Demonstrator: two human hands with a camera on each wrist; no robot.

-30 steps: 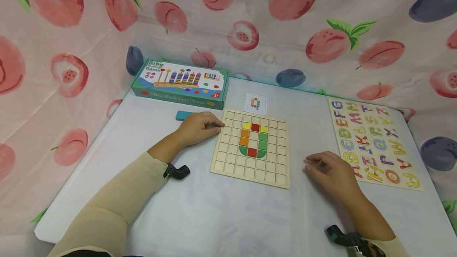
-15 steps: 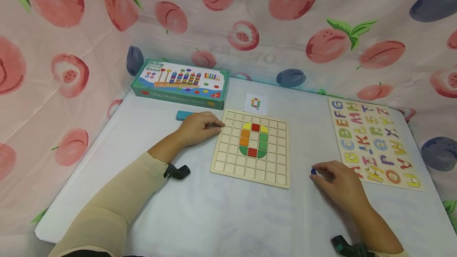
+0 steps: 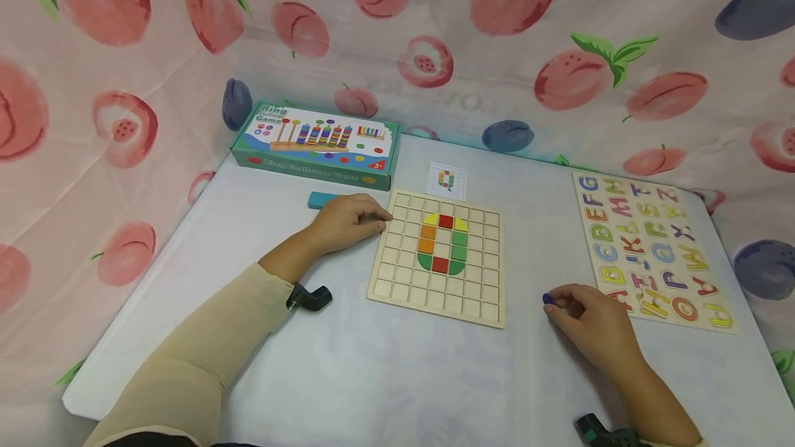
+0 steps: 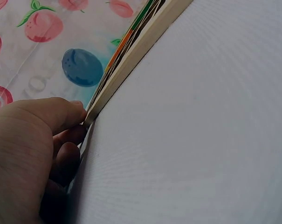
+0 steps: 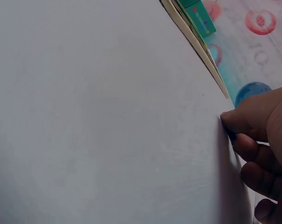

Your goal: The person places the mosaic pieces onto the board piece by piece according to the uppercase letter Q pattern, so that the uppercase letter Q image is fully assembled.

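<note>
A square wooden grid board (image 3: 397, 281) lies mid-table. Red, yellow, orange and green pieces (image 3: 459, 245) form a ring in its cells. My left hand (image 3: 348, 221) holds the board's left edge, thumb and fingertips meeting there in the left wrist view, where the board edge (image 4: 120, 77) is seen from the side. To the right of the board, my right hand (image 3: 593, 316) pinches a small dark blue piece (image 3: 547, 299) between thumb and finger, low over the table. Most of that piece is hidden by the fingertips in the right wrist view.
Behind the board lies a small card (image 3: 446, 180) printed with a coloured pattern. A green Ring Challenge Game box (image 3: 317, 147) stands at the back left, with a blue block (image 3: 321, 200) in front. An alphabet puzzle board (image 3: 652, 247) lies at the right. Peach-patterned cloth surrounds the table.
My right hand has moved slightly toward me and to the right. A blue piece now shows between its fingertips, unseen a second ago. The left hand stays at the board's edge.
</note>
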